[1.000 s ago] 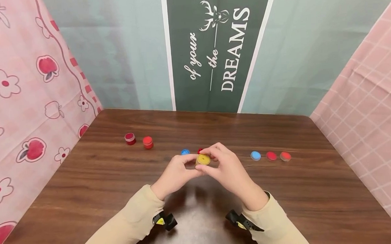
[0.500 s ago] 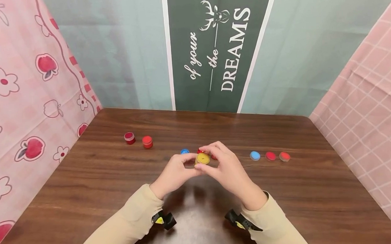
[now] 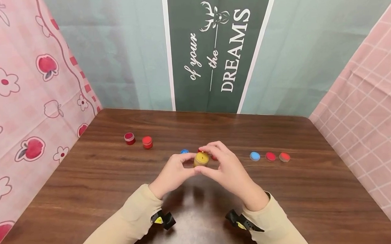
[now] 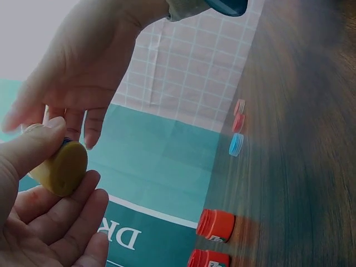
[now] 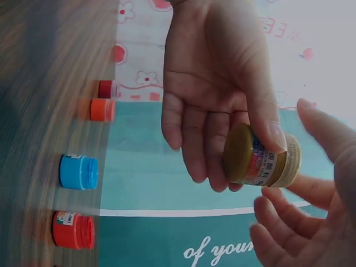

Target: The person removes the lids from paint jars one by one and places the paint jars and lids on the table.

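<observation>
A small mustard-yellow paint jar (image 3: 201, 159) is held up over the table between both hands. My left hand (image 3: 175, 173) grips its body, the thumb (image 5: 266, 119) lying across the printed label in the right wrist view. My right hand (image 3: 226, 167) is around the lid end. In the right wrist view its thumb stands away from the ribbed lid (image 5: 290, 161), while bent fingers lie beneath. A blue jar (image 5: 79, 172) and a red jar (image 5: 73, 229) without lids stand behind the hands. Another red jar (image 4: 216, 224) shows in the left wrist view.
To the left stand a dark red jar (image 3: 129, 138) and an orange-red jar (image 3: 147, 142), both lidded. Blue (image 3: 255, 156), red (image 3: 270, 156) and orange-red lids (image 3: 284, 157) lie in a row at right on the wooden table (image 3: 126, 174). Printed cloths hang around it.
The yellow jar has shifted slightly left and tilted, showing more of its side, and the mark on its top has turned. Both hands stay around it.
</observation>
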`<action>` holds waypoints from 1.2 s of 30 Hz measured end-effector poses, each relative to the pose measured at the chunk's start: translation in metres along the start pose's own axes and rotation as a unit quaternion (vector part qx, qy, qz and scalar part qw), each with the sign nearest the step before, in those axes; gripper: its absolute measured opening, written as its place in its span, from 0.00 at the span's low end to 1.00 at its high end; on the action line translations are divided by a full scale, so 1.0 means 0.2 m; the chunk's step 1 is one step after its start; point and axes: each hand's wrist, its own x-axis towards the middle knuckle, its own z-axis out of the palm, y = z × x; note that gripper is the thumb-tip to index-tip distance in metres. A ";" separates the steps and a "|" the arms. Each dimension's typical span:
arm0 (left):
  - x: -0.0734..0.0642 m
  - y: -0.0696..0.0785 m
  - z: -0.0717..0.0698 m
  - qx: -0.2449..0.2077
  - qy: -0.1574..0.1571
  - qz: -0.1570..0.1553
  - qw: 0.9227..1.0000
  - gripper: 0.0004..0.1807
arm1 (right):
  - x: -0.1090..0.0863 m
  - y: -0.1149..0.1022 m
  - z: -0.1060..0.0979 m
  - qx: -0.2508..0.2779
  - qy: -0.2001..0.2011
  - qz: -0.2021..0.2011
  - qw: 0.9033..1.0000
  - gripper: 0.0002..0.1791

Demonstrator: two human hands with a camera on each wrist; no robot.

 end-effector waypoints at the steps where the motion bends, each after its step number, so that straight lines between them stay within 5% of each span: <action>1: 0.00 0.00 0.00 -0.002 -0.002 0.000 1.000 0.21 | 0.00 0.00 0.00 -0.002 0.001 0.002 1.000 0.24; 9: 0.00 -0.02 0.01 -0.006 -0.006 0.002 1.000 0.19 | 0.00 0.01 -0.01 0.020 -0.040 -0.018 0.999 0.22; 18: -0.01 0.04 0.01 0.000 -0.012 -0.008 1.000 0.19 | 0.00 0.01 0.01 -0.008 -0.004 0.002 1.000 0.23; 26: 0.01 -0.01 0.00 0.005 -0.009 -0.001 1.000 0.20 | 0.01 0.00 -0.01 0.027 -0.037 -0.017 0.999 0.21; 36: 0.00 -0.02 0.01 -0.001 -0.013 -0.006 1.000 0.20 | 0.00 0.00 0.00 -0.009 -0.002 0.002 1.000 0.23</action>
